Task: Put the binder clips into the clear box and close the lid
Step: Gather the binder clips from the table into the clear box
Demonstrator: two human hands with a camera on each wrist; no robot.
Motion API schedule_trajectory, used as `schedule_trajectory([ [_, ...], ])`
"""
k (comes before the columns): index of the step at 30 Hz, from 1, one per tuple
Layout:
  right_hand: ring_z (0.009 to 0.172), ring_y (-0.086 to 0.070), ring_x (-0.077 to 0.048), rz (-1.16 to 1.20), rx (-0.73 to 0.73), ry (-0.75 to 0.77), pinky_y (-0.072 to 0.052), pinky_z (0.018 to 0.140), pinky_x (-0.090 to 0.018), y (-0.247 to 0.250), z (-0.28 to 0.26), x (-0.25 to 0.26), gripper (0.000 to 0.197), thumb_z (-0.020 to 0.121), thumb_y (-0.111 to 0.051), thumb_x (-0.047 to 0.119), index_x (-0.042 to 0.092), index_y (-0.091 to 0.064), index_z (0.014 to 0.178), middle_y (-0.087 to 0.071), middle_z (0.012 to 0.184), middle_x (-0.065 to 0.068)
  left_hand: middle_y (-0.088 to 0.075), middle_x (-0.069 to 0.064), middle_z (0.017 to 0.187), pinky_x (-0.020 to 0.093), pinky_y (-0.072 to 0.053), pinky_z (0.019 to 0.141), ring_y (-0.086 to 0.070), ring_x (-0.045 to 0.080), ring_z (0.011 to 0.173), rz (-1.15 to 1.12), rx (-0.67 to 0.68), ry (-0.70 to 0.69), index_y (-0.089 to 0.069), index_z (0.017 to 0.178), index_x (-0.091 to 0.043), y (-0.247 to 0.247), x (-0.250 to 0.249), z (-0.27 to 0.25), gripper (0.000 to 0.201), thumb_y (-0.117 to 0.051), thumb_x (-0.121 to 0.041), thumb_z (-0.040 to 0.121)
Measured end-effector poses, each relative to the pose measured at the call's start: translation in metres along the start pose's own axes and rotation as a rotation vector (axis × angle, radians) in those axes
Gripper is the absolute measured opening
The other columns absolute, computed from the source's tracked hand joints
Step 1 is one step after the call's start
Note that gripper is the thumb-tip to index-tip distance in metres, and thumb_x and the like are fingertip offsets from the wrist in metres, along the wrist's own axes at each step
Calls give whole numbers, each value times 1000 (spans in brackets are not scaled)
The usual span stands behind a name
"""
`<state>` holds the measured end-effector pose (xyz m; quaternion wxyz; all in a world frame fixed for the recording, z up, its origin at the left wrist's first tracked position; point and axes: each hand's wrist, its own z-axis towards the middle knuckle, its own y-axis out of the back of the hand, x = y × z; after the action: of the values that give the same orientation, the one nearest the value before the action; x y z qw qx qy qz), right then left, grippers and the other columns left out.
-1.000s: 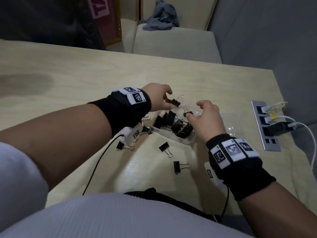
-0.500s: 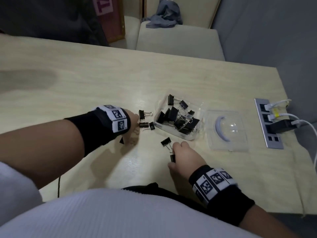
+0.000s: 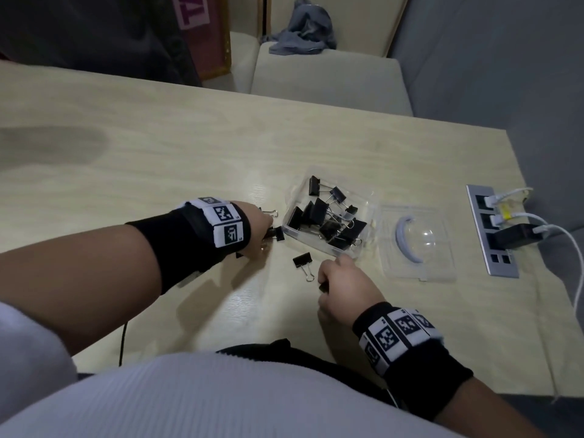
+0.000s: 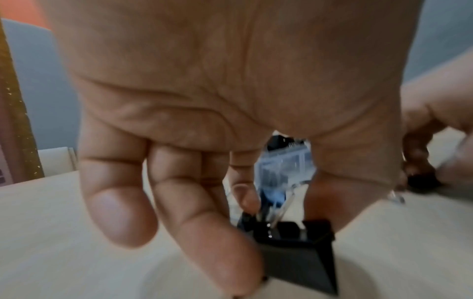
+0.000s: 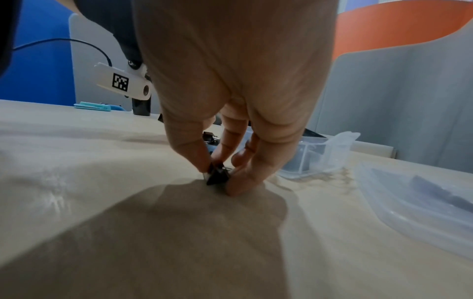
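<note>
The clear box (image 3: pixel 363 205) stands open on the table with several black binder clips inside. Its clear lid (image 3: pixel 442 267) lies flat just right of it. My left hand (image 3: pixel 259 224) is at the box's left side; its thumb and fingers pinch a black binder clip (image 4: pixel 297 257) just off the table. Two more clips (image 3: pixel 278 233) lie by that hand. My right hand (image 3: pixel 339 284) is in front of the box, pinching a small black clip (image 5: pixel 217 175) at the table surface. One loose clip (image 3: pixel 302 260) lies between the hands.
A power strip (image 3: pixel 493 232) with white cables (image 3: pixel 565 238) plugged in is set into the table at the right. A thin black cable (image 3: pixel 121 346) runs off the near edge at left. Pale chairs (image 3: pixel 328 80) stand beyond the far edge.
Both hands left the box a second ago and dropped to the table. The left hand has since shifted right toward the clips by the box and pinched one; the right hand stays on its clip.
</note>
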<state>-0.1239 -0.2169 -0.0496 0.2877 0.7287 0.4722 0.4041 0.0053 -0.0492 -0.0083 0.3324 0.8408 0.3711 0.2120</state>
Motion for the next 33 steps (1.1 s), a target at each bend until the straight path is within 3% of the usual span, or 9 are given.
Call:
schedule_trajectory([
  [4, 73, -53, -23, 37, -47, 6, -52, 68, -36, -1, 3, -4, 18, 73, -62, 9, 16, -50, 84, -41, 100, -2, -61, -5, 74, 25, -46, 57, -61, 17, 71, -229, -22, -124, -52, 101, -23, 26, -2, 3, 28, -65, -41, 83],
  [7, 71, -52, -25, -2, -86, 19, -52, 65, -38, -5, 5, -6, 14, 77, -59, 10, 16, -47, 83, -43, 98, -2, -65, -2, 89, 26, -43, 58, -57, 17, 74, -370, -214, -192, -58, 100, -26, 48, -8, 12, 21, -64, -35, 82],
  [13, 72, -53, -21, 64, -93, 64, -44, 60, -33, 8, 4, -5, 13, 80, -50, 8, 19, -45, 83, -51, 86, 2, -60, 6, 119, 36, -50, 87, -59, 25, 102, -551, -504, -102, -55, 126, -24, 71, -14, 43, 43, -65, -33, 86],
  [15, 72, -56, -16, 162, -181, 103, -47, 61, -32, 22, 2, -1, 14, 80, -51, 8, 20, -49, 84, -54, 83, 3, -57, 8, 126, 36, -48, 92, -59, 26, 109, -541, -493, -82, -51, 133, -24, 67, -14, 48, 49, -64, -33, 87],
  [18, 74, -51, -6, 274, -421, 129, -42, 65, -20, 50, 5, 4, 11, 84, -54, 11, 21, -55, 88, -52, 87, 8, -54, 8, 128, 34, -47, 89, -59, 27, 109, -518, -483, -88, -52, 133, -25, 57, -9, 45, 45, -60, -26, 88],
  [21, 84, -53, -9, 293, -589, 122, -44, 78, -24, 77, 19, 2, 11, 88, -55, 16, 21, -58, 98, -52, 101, 5, -49, 4, 133, 35, -50, 91, -56, 26, 115, -419, -461, -184, -50, 135, -31, 44, -9, 37, 50, -57, -21, 87],
  [25, 107, -53, -23, 108, -472, 37, -45, 92, -36, 85, 37, -6, 24, 91, -55, 24, 23, -59, 115, -50, 124, -2, -42, -3, 143, 43, -50, 93, -46, 26, 125, -156, -375, -262, -45, 139, -36, 33, -16, 33, 55, -59, -30, 86],
  [29, 114, -48, -27, -108, -301, 0, -43, 96, -40, 65, 40, -14, 34, 92, -49, 20, 17, -58, 125, -51, 125, -7, -43, -5, 144, 44, -48, 95, -44, 25, 127, -107, -384, -273, -46, 139, -32, 25, -17, 33, 54, -58, -33, 87],
  [33, 116, -48, -29, -131, -294, 22, -43, 95, -40, 53, 40, -17, 39, 91, -46, 6, 12, -53, 129, -53, 127, -10, -41, -4, 145, 44, -48, 95, -43, 26, 128, -103, -372, -285, -44, 140, -33, 24, -15, 30, 55, -57, -34, 87],
])
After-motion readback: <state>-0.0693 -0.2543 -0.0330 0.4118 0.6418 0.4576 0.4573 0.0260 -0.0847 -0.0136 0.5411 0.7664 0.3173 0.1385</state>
